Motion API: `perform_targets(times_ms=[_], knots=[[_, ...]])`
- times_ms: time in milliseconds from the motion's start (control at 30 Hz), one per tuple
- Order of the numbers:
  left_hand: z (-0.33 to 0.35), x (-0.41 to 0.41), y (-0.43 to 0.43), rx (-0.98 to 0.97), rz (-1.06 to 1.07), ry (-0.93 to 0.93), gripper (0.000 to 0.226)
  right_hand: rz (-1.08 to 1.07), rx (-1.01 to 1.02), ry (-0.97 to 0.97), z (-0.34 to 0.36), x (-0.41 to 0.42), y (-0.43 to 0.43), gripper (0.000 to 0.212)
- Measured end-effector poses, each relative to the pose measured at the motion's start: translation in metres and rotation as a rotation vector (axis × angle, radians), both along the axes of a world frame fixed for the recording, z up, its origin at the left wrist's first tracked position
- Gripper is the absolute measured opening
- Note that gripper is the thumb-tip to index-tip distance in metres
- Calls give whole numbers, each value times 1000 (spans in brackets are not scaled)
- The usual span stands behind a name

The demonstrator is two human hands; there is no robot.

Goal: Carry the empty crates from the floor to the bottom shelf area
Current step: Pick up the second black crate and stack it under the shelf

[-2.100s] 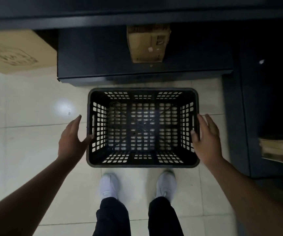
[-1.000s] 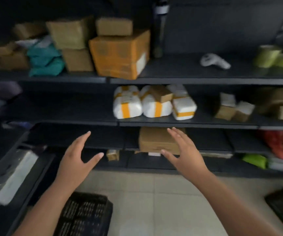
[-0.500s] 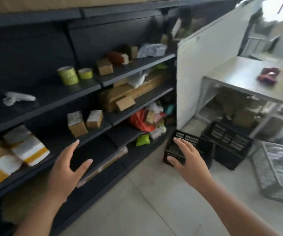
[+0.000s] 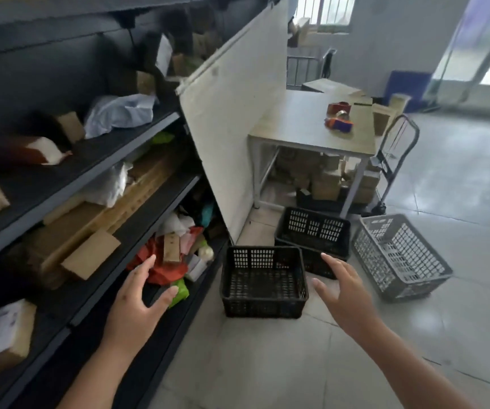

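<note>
An empty black crate (image 4: 263,281) stands on the tiled floor beside the dark shelving. Behind it sits a second black crate (image 4: 314,237), and to the right a grey crate (image 4: 400,255) leans tilted. My left hand (image 4: 137,302) hovers with fingers spread in front of the bottom shelf (image 4: 149,343), left of the near crate. On the crate's right, my right hand (image 4: 344,287) is also spread and holds nothing. Neither hand touches a crate.
The shelves hold cardboard boxes (image 4: 90,255), plastic bags and a red and green pile (image 4: 164,270). A white panel (image 4: 232,119) ends the shelving. Past it stand a grey table (image 4: 311,128) with boxes underneath and a hand trolley (image 4: 397,160).
I let go of the crate set by the bottom shelf, raised my head and turned right along the shelving. The three crates on the floor are now closer, between my empty hands.
</note>
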State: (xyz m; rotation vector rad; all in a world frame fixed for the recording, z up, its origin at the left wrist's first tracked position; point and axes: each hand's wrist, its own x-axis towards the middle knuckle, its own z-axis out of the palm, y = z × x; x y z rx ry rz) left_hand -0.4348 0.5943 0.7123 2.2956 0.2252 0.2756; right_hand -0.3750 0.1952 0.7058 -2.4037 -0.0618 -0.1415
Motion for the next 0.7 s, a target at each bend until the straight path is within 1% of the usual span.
perform_targets(times_ms=[167,267,367,533,700], knots=[[-27,127,2,-27,-101,52,82,-156,-37,34,-21,62,-12,58],[-45,176,-8,-13,-100,87,73,-179,-68,44,-36,91,-18,58],[-78,230,-22,-15,-84,141,73,-215,-40,92,-65,138,-28,60],[-148,307,-53,-14,-57,230,74,-218,27,198,-128,226,-50,61],[-244,377,-71,-10,61,283,73,-232,-6,284,-223,317,-76,64]])
